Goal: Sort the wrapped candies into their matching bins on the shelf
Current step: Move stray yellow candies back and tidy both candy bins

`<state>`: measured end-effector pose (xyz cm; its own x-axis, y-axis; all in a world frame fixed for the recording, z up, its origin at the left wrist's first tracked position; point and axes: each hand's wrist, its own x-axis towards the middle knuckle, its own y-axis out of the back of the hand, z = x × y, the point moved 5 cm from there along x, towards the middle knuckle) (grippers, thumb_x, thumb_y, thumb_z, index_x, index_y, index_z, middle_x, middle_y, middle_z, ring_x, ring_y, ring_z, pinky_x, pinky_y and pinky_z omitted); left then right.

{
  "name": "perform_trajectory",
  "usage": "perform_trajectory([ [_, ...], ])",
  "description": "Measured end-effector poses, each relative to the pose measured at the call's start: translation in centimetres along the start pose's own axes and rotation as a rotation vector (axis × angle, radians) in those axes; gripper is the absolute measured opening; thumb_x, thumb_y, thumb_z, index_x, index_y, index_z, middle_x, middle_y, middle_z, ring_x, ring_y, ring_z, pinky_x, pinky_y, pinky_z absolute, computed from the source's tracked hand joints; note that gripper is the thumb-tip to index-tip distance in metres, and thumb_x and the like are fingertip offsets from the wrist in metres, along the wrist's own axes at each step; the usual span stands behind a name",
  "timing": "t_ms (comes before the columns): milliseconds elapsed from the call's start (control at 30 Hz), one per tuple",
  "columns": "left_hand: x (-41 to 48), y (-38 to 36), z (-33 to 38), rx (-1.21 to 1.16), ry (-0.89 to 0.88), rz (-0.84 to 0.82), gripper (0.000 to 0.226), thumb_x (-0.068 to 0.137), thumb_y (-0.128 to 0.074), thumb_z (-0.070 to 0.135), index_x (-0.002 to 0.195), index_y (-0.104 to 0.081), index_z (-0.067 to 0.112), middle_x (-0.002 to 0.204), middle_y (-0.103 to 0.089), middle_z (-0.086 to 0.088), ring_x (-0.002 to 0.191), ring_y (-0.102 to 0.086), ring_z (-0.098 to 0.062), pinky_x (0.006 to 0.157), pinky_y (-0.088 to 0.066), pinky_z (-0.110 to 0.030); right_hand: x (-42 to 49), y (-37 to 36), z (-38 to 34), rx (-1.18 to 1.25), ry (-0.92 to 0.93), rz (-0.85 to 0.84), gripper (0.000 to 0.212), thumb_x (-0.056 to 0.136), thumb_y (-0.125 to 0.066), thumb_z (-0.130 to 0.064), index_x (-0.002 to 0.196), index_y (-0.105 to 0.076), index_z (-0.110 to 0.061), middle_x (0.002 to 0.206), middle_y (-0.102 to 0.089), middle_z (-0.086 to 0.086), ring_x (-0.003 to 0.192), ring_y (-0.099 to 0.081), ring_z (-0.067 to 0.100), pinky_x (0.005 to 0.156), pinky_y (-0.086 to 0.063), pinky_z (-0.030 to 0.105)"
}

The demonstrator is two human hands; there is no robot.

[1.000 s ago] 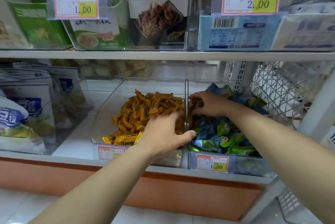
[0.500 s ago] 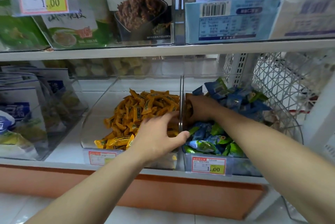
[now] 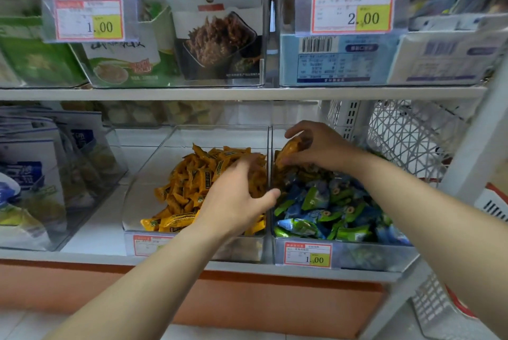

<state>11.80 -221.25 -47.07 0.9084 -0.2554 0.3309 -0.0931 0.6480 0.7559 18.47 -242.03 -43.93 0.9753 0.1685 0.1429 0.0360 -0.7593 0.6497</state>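
Right hand [image 3: 316, 148] pinches stray orange candies [image 3: 290, 150] above the blue-green bin [image 3: 371, 257].
Likely light, slippery wrappers, so grip mid-body. Left hand [image 3: 236, 199] lies over the orange bin [image 3: 148, 174] — fingers blurred, grip unreadable.

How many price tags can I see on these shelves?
4: the upper-left tag and upper-right tag above, the orange-candy bin tag, partly hidden, and the blue-green candy bin tag below. Others may lie outside the view.

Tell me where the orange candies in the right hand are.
Head view: the right hand grips the orange candies above the back of the blue-and-green candy bin, just right of the clear wall beside the orange candy bin.
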Motion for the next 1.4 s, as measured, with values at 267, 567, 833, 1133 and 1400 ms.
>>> perform_trajectory([
  [267, 1.0, 2.0, 5.2, -0.095, -0.259, 0.269, 0.046, 0.088, -0.071, 0.025, 0.133, -0.057, 0.027, 0.123, -0.066, 0.004, 0.112, -0.060, -0.012, 0.096, -0.052, -0.035, -4.1, -1.8, -4.3, 0.542, -0.077, -0.140, 0.061, 0.054, -0.091, -0.045, 0.108, -0.073, -0.023, 0.093, -0.076, 0.005, 0.081, -0.070, 0.015, 0.066, -0.051, 0.027],
  [567, 2.3, 4.7, -2.1, 0.265, 0.121, 0.183, 0.057, 0.094, -0.062, 0.049, 0.146, -0.044, 0.035, 0.130, -0.066, -0.005, 0.115, -0.063, -0.030, 0.086, -0.054, -0.041, -2.9, 2.5, -0.4, 0.059, -0.101, 0.165, 0.020, 0.088, -0.071, -0.037, 0.106, -0.067, -0.028, 0.096, -0.072, -0.009, 0.083, -0.069, 0.009, 0.063, -0.048, 0.017],
  [833, 1.5, -0.1, 1.2, 0.164, -0.004, -0.055, 0.065, 0.085, -0.056, 0.068, 0.136, -0.053, 0.027, 0.124, -0.065, 0.004, 0.107, -0.063, -0.015, 0.086, -0.056, -0.034, 0.4, -0.4, 2.3, -0.423, 0.085, -0.154, 0.031, 0.091, -0.069, -0.035, 0.121, -0.065, -0.031, 0.114, -0.066, -0.008, 0.101, -0.060, 0.010, 0.085, -0.048, 0.029],
  [1133, -0.3, -2.9, 0.6, 0.047, -0.036, -0.047, 0.067, 0.084, -0.062, 0.051, 0.141, -0.028, 0.041, 0.132, -0.053, 0.003, 0.110, -0.060, -0.022, 0.089, -0.055, -0.040, 3.7, -5.2, 3.7, -0.787, 0.037, -0.327, 0.051, 0.079, -0.075, -0.053, 0.125, -0.063, -0.034, 0.114, -0.065, -0.005, 0.095, -0.060, 0.017, 0.069, -0.047, 0.030],
  [1400, -0.3, -2.8, 0.4, 0.029, -0.056, -0.044, 0.069, 0.086, -0.061, 0.051, 0.145, -0.027, 0.040, 0.135, -0.053, 0.005, 0.114, -0.059, -0.019, 0.092, -0.055, -0.040, 1.3, 0.7, 1.7, -0.544, 0.160, -0.002, 0.029, 0.087, -0.072, -0.042, 0.115, -0.068, -0.038, 0.112, -0.069, -0.010, 0.091, -0.063, 0.013, 0.078, -0.046, 0.032],
])
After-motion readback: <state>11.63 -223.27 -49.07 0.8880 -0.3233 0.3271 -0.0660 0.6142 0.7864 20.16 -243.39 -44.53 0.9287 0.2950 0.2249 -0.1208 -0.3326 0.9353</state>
